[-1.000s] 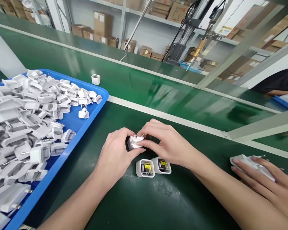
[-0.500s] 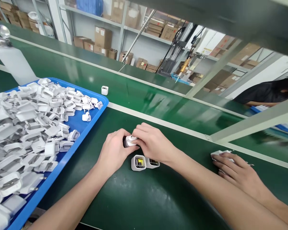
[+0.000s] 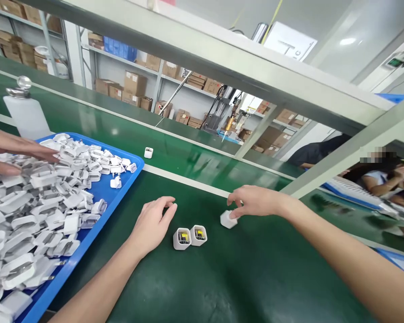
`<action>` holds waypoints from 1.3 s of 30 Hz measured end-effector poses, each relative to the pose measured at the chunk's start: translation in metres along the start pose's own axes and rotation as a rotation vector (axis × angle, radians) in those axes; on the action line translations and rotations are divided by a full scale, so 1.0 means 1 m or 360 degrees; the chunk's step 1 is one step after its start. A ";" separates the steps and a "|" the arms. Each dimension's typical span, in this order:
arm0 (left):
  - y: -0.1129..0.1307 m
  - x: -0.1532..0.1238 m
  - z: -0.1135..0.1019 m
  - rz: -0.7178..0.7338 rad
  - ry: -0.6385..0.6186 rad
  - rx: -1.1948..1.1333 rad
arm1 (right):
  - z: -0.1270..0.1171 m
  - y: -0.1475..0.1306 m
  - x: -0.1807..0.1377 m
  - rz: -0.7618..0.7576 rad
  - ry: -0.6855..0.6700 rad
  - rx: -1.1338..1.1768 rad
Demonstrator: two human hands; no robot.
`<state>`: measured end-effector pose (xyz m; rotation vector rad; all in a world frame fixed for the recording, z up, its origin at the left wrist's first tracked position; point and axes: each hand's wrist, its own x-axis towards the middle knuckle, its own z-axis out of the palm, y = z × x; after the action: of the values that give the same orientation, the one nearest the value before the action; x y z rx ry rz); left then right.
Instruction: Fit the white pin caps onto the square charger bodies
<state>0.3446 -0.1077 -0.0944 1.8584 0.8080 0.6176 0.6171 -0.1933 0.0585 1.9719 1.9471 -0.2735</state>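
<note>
My right hand [image 3: 252, 202] reaches out to the right, its fingertips pinched on a closed white charger [image 3: 228, 219] that rests on the green belt [image 3: 222, 278]. My left hand [image 3: 153, 222] lies loosely open on the belt and holds nothing. Just to its right stand two open white charger housings [image 3: 182, 238] [image 3: 199, 235], side by side, with yellow parts showing inside. They are nearer my left hand than my right.
A blue tray [image 3: 134, 172] heaped with white plug caps [image 3: 47, 202] sits at the left; another person's hand [image 3: 16, 150] reaches into it. A white pump bottle [image 3: 25, 114] stands behind it. A lone white housing [image 3: 148, 152] lies on the far belt. People sit at the right.
My hands have parted: the right carried the assembled charger to the right and set it on the belt, and the left let go. The view tilted up; another hand entered the tray.
</note>
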 end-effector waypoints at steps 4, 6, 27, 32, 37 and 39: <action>0.003 -0.004 -0.005 0.0045 -0.0195 -0.0095 | -0.030 -0.008 0.022 0.0106 0.0122 -0.0042; 0.005 -0.005 -0.007 0.0065 -0.0273 -0.0107 | -0.035 -0.025 0.063 0.0030 0.0192 0.0001; -0.003 0.017 0.000 -0.0055 0.0367 -0.0083 | -0.008 -0.070 0.123 -0.0868 0.0042 0.0371; -0.005 0.016 0.001 0.0084 0.0248 0.0059 | -0.032 -0.092 0.101 -0.0915 -0.0069 0.0593; -0.001 0.015 -0.003 0.0217 0.0226 0.0199 | -0.050 -0.157 0.161 -0.0732 0.0507 0.0394; -0.001 0.016 -0.002 0.0276 0.0198 0.0271 | -0.045 -0.191 0.188 -0.0666 0.0526 0.0287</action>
<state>0.3530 -0.0944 -0.0934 2.0770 0.8062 0.8007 0.4289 -0.0040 0.0071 1.7829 2.6328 -0.2458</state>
